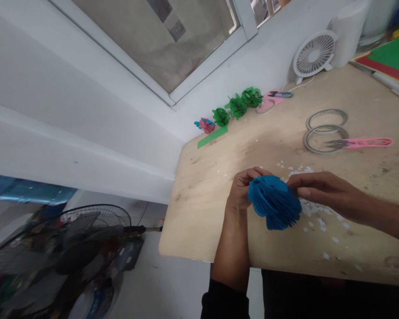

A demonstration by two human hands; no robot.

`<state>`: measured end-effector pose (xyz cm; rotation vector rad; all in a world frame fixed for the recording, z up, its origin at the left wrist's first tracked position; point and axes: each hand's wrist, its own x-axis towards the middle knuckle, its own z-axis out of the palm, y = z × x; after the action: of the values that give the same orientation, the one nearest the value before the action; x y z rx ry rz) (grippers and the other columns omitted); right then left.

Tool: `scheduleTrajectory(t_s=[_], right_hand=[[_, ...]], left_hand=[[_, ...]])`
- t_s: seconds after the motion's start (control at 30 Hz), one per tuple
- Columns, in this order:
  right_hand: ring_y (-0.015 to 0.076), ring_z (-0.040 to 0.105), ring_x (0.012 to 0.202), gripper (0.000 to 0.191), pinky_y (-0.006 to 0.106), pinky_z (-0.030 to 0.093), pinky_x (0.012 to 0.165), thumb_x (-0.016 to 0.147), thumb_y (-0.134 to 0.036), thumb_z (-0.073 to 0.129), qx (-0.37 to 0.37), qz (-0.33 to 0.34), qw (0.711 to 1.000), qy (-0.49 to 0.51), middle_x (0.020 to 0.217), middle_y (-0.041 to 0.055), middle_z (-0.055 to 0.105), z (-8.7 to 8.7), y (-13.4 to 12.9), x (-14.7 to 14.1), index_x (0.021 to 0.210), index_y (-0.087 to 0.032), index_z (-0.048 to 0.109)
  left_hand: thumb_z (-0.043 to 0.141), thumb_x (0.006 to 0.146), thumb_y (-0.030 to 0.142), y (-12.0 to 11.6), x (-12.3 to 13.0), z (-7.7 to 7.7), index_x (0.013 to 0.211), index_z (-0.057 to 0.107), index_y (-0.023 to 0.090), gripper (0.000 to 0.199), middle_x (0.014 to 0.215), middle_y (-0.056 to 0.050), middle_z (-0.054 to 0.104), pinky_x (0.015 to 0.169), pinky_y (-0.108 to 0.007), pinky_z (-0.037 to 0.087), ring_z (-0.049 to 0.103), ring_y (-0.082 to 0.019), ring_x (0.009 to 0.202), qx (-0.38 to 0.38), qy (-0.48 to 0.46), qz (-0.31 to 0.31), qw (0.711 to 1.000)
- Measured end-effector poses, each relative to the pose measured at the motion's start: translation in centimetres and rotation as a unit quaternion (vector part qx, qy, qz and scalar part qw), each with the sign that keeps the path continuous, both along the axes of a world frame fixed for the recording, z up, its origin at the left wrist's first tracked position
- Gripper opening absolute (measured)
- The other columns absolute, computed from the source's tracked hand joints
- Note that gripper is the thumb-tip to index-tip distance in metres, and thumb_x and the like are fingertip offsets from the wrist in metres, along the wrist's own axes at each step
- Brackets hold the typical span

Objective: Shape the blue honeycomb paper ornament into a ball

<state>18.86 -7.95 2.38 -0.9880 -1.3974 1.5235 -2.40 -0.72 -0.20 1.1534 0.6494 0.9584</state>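
Observation:
A blue ball of many folded paper layers is held above the near part of the wooden table. On its left side, my left hand is closed around it, with some fingers hidden behind the paper. My right hand is at the ball's right edge. Its thumb and fingers meet the paper layers there, and its fingertips are partly hidden. Small white paper scraps lie scattered on the table below and around the right hand.
Beyond my hands are metal rings and pink thread snips. Several green paper shapes, a pink-and-blue one and a green strip lie along the wall. A white fan stands at the back; coloured sheets lie right.

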Motion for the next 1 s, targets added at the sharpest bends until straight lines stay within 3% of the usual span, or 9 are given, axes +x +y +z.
scheduleTrajectory(t_s=[0.17,0.33,0.57,0.83,1.0], right_hand=[[0.0194,0.062,0.077,0.038,0.034,0.049,0.072,0.079,-0.057,0.072,0.007,0.044,0.999,0.02,0.08,0.0038,0.069,-0.09,0.12,-0.1,0.081,-0.02,0.071],[0.0196,0.064,0.081,0.034,0.034,0.048,0.076,0.081,-0.054,0.071,0.023,0.045,0.999,0.015,0.083,0.0034,0.071,-0.55,0.19,-0.05,0.086,-0.02,0.073],[0.0183,0.063,0.077,0.033,0.032,0.049,0.073,0.082,-0.053,0.071,0.014,0.042,0.999,0.025,0.079,0.0026,0.071,-0.61,0.03,-0.2,0.083,-0.021,0.074],[0.0162,0.061,0.07,0.035,0.03,0.047,0.068,0.083,-0.055,0.069,0.009,0.03,0.999,0.015,0.073,0.0021,0.069,-0.72,0.03,-0.43,0.078,-0.021,0.073],[0.0185,0.063,0.073,0.035,0.032,0.049,0.07,0.082,-0.056,0.069,0.006,0.024,1.0,0.012,0.075,0.0034,0.071,-0.43,-0.2,-0.41,0.081,-0.021,0.075]], left_hand=[[0.092,0.058,0.046,-0.05,0.04,-0.03,0.057,0.06,0.017,0.043,0.076,-0.004,0.068,0.076,-0.035,0.055,0.066,-0.018,0.077,-0.003,-0.032,-0.02,0.999],[0.092,0.053,0.049,-0.25,0.3,-0.07,0.055,0.055,0.018,0.049,0.074,-0.002,0.065,0.076,-0.037,0.056,0.066,-0.02,0.079,-0.025,-0.03,-0.01,0.999],[0.09,0.06,0.048,-0.7,0.71,-0.5,0.059,0.055,0.018,0.046,0.074,-0.001,0.065,0.072,-0.031,0.053,0.063,-0.015,0.072,-0.017,-0.046,-0.005,0.999],[0.088,0.063,0.051,-0.58,0.6,-0.82,0.06,0.059,0.019,0.044,0.076,-0.003,0.068,0.075,-0.033,0.054,0.063,-0.015,0.068,-0.01,-0.056,-0.031,0.998],[0.09,0.058,0.052,-0.51,0.72,-0.78,0.059,0.058,0.02,0.045,0.075,-0.003,0.069,0.071,-0.034,0.053,0.064,-0.018,0.07,-0.018,-0.045,-0.006,0.999]])
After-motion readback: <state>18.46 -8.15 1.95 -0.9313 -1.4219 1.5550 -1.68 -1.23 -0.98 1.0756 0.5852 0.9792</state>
